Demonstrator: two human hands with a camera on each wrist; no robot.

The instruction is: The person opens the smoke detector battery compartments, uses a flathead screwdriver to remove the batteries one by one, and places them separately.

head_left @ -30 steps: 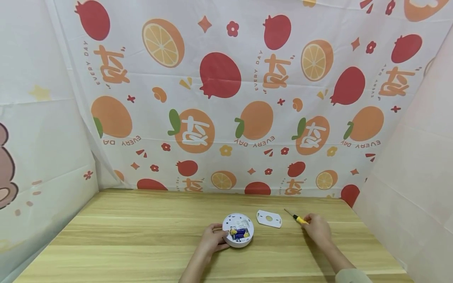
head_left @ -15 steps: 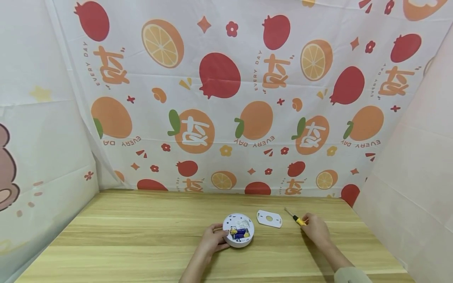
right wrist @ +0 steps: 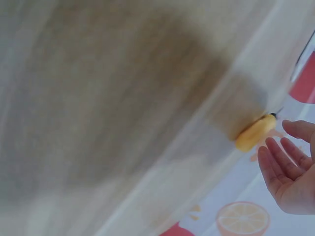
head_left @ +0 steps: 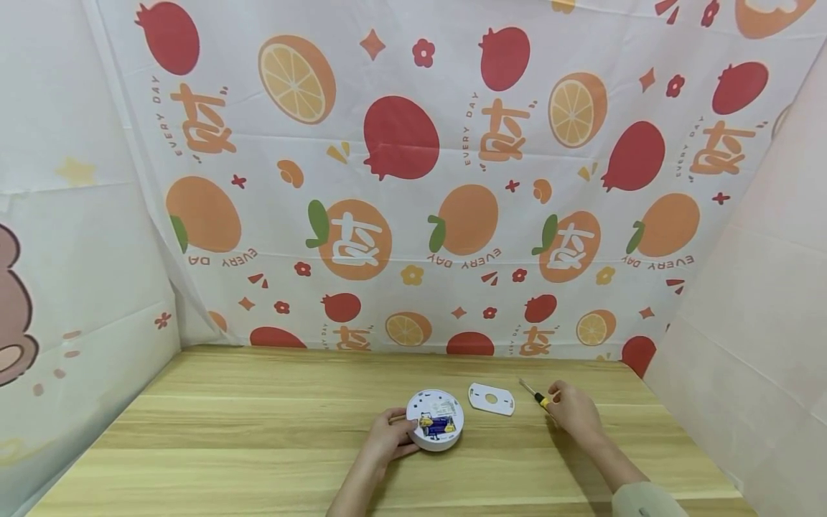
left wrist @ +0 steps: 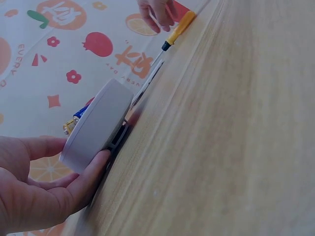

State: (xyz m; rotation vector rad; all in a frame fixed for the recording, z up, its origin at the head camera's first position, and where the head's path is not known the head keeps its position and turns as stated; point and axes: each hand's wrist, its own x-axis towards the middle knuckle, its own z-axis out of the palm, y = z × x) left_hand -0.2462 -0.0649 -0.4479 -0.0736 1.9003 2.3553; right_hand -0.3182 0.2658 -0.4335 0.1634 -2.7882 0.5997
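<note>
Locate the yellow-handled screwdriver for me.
In the head view, the screwdriver lies right of centre on the wooden table, between the white plate and the right hand, its handle nearest the hand.

Shows a wood-grain table, backed by 1 white cloth printed with oranges, red fruits, small flowers and "EVERY DAY" lettering. Flanked by 2 pale side cloths, with a yellow star and part of a cartoon figure at left.
</note>
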